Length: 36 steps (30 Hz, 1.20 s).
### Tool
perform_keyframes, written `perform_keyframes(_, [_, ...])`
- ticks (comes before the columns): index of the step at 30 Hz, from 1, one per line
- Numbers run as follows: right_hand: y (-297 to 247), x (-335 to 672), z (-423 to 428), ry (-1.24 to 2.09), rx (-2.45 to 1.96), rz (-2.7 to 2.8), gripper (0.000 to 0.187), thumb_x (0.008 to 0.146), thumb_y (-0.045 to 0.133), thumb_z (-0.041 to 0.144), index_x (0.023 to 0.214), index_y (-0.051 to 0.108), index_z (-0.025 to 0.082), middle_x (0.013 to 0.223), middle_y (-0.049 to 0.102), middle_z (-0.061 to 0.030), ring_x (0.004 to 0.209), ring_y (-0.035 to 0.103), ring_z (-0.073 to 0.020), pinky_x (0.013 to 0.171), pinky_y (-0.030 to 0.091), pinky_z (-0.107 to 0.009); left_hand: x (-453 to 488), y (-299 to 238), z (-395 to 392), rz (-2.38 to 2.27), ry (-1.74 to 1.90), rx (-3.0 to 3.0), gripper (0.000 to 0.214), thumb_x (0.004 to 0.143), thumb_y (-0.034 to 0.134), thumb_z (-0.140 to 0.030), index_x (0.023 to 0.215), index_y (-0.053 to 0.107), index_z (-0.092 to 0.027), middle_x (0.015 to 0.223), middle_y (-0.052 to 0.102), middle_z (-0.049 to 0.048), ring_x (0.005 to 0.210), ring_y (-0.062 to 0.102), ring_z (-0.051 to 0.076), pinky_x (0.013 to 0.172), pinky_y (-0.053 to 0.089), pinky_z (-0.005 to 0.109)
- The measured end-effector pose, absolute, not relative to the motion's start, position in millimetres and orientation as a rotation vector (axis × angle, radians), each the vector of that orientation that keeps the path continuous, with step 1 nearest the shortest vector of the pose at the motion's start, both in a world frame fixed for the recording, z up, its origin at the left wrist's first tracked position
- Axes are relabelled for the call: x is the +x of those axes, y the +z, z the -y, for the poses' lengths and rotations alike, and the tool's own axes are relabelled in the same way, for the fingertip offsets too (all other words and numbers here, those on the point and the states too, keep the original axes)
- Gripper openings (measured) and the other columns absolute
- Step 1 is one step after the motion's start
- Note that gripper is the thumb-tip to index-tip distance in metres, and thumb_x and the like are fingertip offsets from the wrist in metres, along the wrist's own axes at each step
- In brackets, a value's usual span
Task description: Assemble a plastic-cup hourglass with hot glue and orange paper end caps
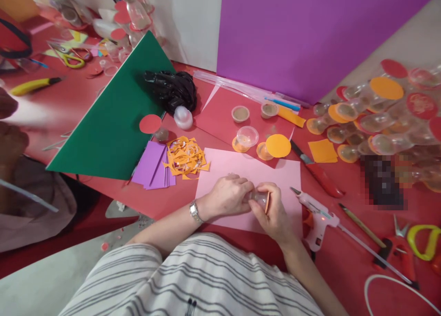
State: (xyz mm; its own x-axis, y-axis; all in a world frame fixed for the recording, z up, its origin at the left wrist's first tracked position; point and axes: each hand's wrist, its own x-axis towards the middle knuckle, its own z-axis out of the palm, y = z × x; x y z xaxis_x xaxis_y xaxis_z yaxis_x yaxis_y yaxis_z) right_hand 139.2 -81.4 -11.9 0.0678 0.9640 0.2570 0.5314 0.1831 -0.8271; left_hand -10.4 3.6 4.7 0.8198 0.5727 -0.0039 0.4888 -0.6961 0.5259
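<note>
Both my hands meet over a pink paper sheet (223, 169) on the red table. My left hand (227, 197) is closed around a small clear plastic cup (257, 197). My right hand (274, 212) pinches the same cup from the other side, pressing an orange paper disc (268, 202) against its end. A white hot glue gun (315, 215) lies just right of my right hand. Ahead of the hands stand more small cups (247, 136) and an orange paper circle (278, 145).
A green sheet (113, 118), purple paper strips (153, 165) and orange paper scraps (186, 157) lie to the left. A purple board (303, 36) leans at the back. A red craft knife (319, 173), scissors (418, 242) and several finished cups (379, 118) fill the right. Another person's arm (10, 137) shows at far left.
</note>
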Motion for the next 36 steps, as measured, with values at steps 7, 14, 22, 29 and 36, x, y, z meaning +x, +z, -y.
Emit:
perform_keyframes(7, [-12.6, 140.1, 82.6, 0.683, -1.460, 1.569, 0.022, 0.092, 0.054, 0.030, 0.110, 0.042, 0.026, 0.102, 0.052, -0.0054, 0.095, 0.057, -0.0207, 0.080, 0.054, -0.038, -11.7, 6.8, -5.3, -0.767, 0.196, 2.465, 0.009, 0.077, 0.062, -0.021, 0.086, 0.061, -0.017, 0.073, 0.065, 0.0014, 0.071, 0.063, 0.017, 0.074, 0.048, 0.029])
perform_keyframes(14, [-10.4, 142.8, 83.1, 0.767, -1.451, 1.564, 0.019, 0.093, 0.053, 0.031, 0.109, 0.043, 0.026, 0.103, 0.052, -0.0046, 0.095, 0.057, -0.0196, 0.080, 0.054, -0.036, -11.1, 6.0, -4.4, -0.762, 0.210, 2.449, 0.009, 0.076, 0.063, -0.020, 0.083, 0.060, -0.017, 0.071, 0.065, 0.0009, 0.071, 0.063, 0.018, 0.075, 0.047, 0.029])
perform_keyframes(22, [-11.5, 147.3, 84.1, 0.836, -1.455, 1.545, 0.020, 0.093, 0.055, 0.033, 0.108, 0.044, 0.026, 0.103, 0.053, -0.0047, 0.095, 0.058, -0.0203, 0.081, 0.053, -0.036, -11.7, 5.8, -6.3, -0.731, 0.202, 2.402, 0.010, 0.076, 0.065, -0.023, 0.083, 0.059, -0.018, 0.074, 0.066, 0.0007, 0.073, 0.064, 0.017, 0.074, 0.047, 0.028])
perform_keyframes(29, [-10.8, 150.7, 84.3, 0.904, -1.443, 1.527, 0.020, 0.092, 0.056, 0.034, 0.108, 0.045, 0.026, 0.103, 0.054, -0.0043, 0.095, 0.058, -0.0197, 0.081, 0.053, -0.035, -12.5, 6.7, -7.6, -0.726, 0.185, 2.387, 0.011, 0.074, 0.067, -0.023, 0.081, 0.061, -0.017, 0.075, 0.068, 0.0017, 0.074, 0.065, 0.019, 0.073, 0.046, 0.028])
perform_keyframes(36, [-12.0, 154.6, 84.4, 1.004, -1.424, 1.504, 0.022, 0.092, 0.057, 0.035, 0.108, 0.046, 0.026, 0.104, 0.055, -0.0044, 0.093, 0.058, -0.0196, 0.079, 0.053, -0.034, -13.0, 8.6, -7.7, -0.714, 0.196, 2.395, 0.006, 0.073, 0.065, -0.020, 0.077, 0.061, -0.018, 0.072, 0.066, 0.0005, 0.071, 0.064, 0.017, 0.071, 0.045, 0.027])
